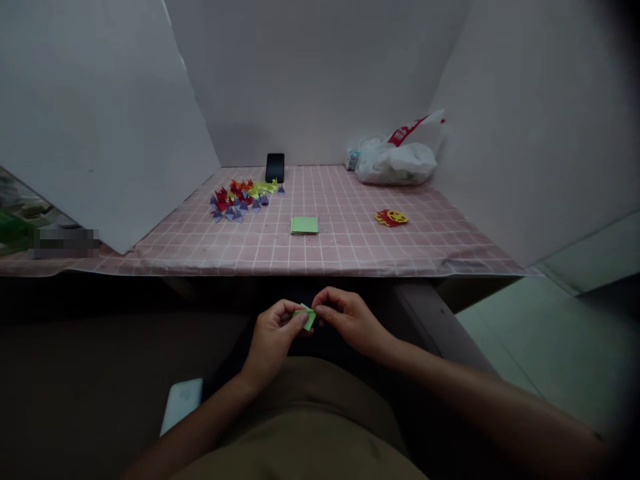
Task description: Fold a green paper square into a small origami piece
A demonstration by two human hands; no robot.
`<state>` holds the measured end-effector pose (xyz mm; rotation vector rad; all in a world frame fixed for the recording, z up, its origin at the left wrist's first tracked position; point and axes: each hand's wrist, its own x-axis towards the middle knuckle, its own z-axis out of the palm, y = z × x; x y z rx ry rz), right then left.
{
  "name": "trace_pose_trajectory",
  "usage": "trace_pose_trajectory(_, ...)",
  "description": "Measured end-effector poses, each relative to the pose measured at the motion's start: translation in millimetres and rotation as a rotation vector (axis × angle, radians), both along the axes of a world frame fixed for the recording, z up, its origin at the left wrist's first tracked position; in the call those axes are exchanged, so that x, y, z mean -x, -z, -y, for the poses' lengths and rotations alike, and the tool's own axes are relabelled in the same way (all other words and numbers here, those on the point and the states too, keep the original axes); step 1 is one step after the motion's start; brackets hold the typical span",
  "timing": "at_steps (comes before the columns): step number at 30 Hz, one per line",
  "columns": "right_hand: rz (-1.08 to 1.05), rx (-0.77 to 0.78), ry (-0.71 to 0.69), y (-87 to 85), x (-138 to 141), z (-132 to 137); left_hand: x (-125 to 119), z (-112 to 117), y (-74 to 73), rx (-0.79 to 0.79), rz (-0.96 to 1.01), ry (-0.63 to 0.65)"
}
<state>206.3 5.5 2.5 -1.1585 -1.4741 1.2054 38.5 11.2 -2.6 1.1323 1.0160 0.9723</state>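
Note:
My left hand (273, 333) and my right hand (345, 317) meet below the table's front edge, over my lap. Both pinch a small folded piece of green paper (307, 315) between thumbs and fingertips. On the pink checked table (350, 247) lies a small stack of green paper squares (305, 225) near the middle. A heap of folded paper pieces (243, 198) in purple, red, orange and yellow-green lies at the back left.
A black phone (275, 167) leans at the back wall. A white plastic bag (397, 160) sits at the back right, a red and yellow paper shape (391, 217) in front of it. White panels enclose the table. A white object (183, 402) lies by my left forearm.

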Motion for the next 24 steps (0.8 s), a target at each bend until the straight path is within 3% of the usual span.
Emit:
trace_pose_trajectory(11, -0.129, 0.092, -0.036, -0.2, 1.5, -0.1, 1.6, 1.0, 3.3, 0.012, 0.067, -0.027)
trace_pose_trajectory(24, 0.017, -0.024, -0.037, 0.7, -1.1, 0.2, 2.8, 0.9, 5.9, 0.037, 0.085, -0.023)
